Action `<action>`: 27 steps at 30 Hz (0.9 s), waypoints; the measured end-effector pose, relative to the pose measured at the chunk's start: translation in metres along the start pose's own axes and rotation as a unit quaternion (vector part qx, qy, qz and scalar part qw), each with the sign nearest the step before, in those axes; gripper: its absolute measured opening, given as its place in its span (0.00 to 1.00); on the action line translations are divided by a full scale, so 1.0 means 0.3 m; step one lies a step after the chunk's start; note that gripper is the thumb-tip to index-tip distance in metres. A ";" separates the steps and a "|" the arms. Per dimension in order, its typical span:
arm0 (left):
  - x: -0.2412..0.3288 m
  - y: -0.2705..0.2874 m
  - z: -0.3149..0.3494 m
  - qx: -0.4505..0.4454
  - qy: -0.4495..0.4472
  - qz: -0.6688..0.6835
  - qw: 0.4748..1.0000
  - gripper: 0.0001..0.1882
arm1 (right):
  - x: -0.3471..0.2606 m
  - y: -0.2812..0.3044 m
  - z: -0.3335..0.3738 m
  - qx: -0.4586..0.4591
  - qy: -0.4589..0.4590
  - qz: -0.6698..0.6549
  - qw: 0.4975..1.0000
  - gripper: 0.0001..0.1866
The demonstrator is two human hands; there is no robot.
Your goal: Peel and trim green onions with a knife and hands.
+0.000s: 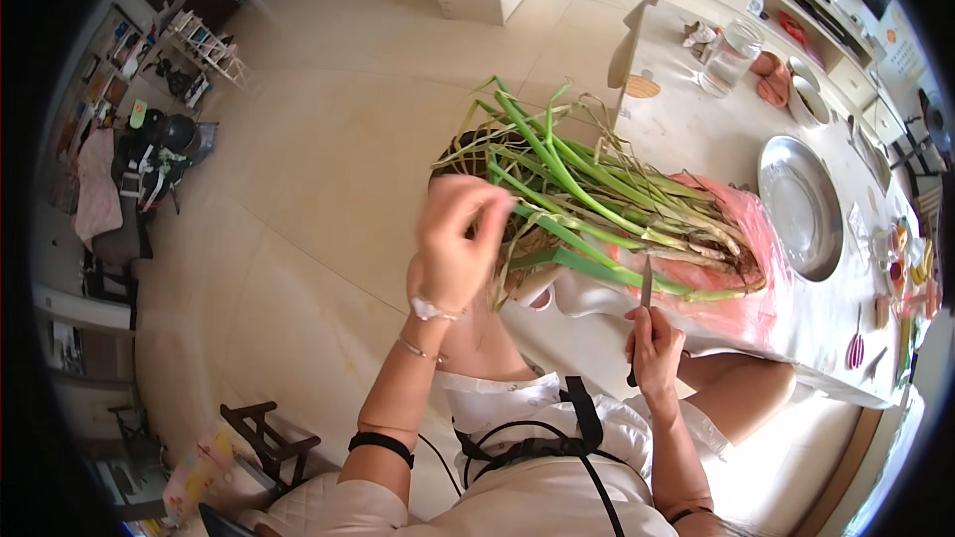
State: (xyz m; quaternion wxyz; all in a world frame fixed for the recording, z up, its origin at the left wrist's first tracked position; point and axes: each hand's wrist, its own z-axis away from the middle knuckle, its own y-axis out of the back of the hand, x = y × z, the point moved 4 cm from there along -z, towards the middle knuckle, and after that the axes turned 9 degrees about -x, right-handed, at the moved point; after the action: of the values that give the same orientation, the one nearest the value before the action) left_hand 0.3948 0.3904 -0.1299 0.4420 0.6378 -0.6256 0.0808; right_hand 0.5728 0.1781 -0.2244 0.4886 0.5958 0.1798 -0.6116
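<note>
Scallions (622, 204) beside left hand (460, 239), its grip unclear, and beyond right hand (655, 350), knife (647, 287) in its grasp.

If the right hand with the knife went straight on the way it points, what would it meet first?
Probably the bundle of green onions: the knife in the right hand points toward it. Depth is unclear in this one view, so the knife might pass above instead.

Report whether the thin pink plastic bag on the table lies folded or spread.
Spread: its crinkled pink plastic shows around the long green scallions at their root ends.
</note>
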 end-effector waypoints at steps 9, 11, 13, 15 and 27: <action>-0.031 -0.278 0.036 -0.260 -0.023 -0.182 0.948 0.11 | -0.050 -0.037 -0.014 0.001 0.016 0.026 1.000 0.13; -0.034 -0.282 0.037 -0.254 -0.006 -0.159 0.954 0.10 | -0.067 -0.055 -0.040 -0.009 0.064 0.057 0.996 0.12; -0.041 -0.285 0.039 -0.269 0.000 -0.164 0.949 0.08 | -0.084 -0.071 -0.076 -0.004 0.088 0.064 0.994 0.12; -0.040 -0.285 0.042 -0.273 -0.003 -0.151 0.950 0.07 | -0.113 -0.087 -0.101 0.003 0.132 0.124 0.983 0.12; 0.005 -0.290 0.022 -0.264 -0.040 -0.068 0.961 0.04 | -0.139 -0.102 -0.123 0.006 0.156 0.131 0.979 0.12</action>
State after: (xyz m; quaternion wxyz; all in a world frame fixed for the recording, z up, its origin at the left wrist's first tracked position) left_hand 0.4678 0.3697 -0.1732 0.5738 0.5425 -0.5967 -0.1428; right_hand 0.5606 0.2376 -0.2059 0.5267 0.7051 0.1711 -0.4430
